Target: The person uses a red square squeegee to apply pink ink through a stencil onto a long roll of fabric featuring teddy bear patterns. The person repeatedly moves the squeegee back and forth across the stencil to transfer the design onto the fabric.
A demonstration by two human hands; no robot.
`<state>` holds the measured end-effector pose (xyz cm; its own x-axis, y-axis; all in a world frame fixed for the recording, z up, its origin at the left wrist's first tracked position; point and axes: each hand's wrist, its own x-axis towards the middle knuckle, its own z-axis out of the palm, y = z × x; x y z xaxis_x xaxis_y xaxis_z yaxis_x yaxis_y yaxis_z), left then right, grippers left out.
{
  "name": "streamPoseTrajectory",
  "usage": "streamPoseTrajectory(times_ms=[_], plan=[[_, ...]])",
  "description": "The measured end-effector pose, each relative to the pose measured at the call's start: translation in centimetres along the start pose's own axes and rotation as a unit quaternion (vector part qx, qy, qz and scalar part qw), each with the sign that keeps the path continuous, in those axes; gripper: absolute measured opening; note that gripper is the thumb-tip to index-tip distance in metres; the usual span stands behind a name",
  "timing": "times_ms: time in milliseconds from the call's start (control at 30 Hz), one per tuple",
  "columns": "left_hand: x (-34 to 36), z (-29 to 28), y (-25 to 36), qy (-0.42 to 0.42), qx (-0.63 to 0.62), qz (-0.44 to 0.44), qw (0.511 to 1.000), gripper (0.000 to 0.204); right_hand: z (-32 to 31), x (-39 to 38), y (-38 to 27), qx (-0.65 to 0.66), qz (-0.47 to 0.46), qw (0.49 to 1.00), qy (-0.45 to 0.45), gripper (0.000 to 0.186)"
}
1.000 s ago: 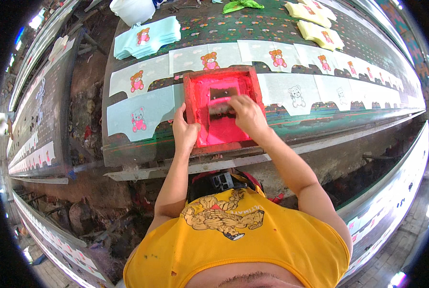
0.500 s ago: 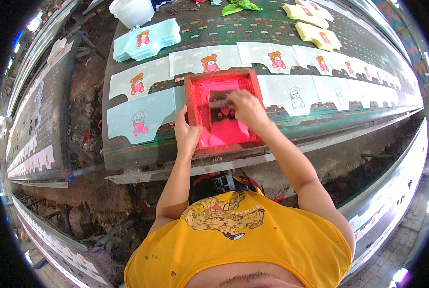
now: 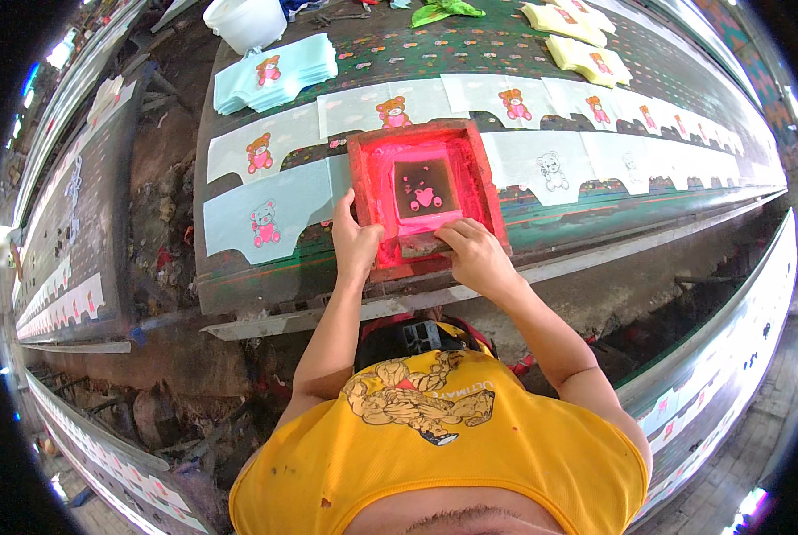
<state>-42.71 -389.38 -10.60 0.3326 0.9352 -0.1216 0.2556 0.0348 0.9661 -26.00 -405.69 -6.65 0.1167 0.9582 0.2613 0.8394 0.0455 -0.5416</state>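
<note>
A screen printing frame (image 3: 490,183) with red, ink-stained wooden sides lies on the long dark table, over the near row of cloth pieces. Inside it, pink ink surrounds a dark panel with a small bear pattern. My left hand (image 3: 356,242) grips the frame's left side near the lower corner, thumb over the rim. My right hand (image 3: 475,253) is closed on a squeegee (image 3: 423,245) at the near end of the mesh. Left of the frame is a pale blue cloth piece (image 3: 229,214) with a pink-filled bear; to the right, cloth pieces (image 3: 528,160) carry outlined bears.
Behind the frame runs a row of cloth pieces (image 3: 470,94) with brown and pink bears. Farther back are a pale blue stack (image 3: 310,67), yellow stacks (image 3: 573,55), a white bucket (image 3: 247,31) and a green cloth (image 3: 443,11). A metal rail (image 3: 265,328) edges the table.
My right hand has drawn the squeegee from the middle of the mesh toward me, to its near end, uncovering the dark panel. My left hand still holds the frame's left side.
</note>
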Motion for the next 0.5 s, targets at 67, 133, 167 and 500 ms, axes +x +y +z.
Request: streamPoseTrajectory(times_ms=[67,133,167,500], plan=[[0.3,0.0,-1.0,-0.004,-0.004,-0.003,1.0,0.077,-0.9,-0.5,0.0,0.03,0.009,0.999,-0.019,0.038],[0.5,-0.1,-2.2,-0.001,-0.001,0.0,1.0,0.078,-2.4,-0.5,0.3,0.079,0.024,0.996,-0.043,0.038],[0.6,-0.1,-2.4,0.002,0.005,0.005,1.0,0.078,-2.8,-0.6,0.9,0.029,0.066,0.997,0.033,0.036],[-1.4,4.0,3.5,0.02,-0.055,0.066,0.996,0.083,-4.1,-3.5,9.1,0.095,0.291,0.935,0.179,0.036]])
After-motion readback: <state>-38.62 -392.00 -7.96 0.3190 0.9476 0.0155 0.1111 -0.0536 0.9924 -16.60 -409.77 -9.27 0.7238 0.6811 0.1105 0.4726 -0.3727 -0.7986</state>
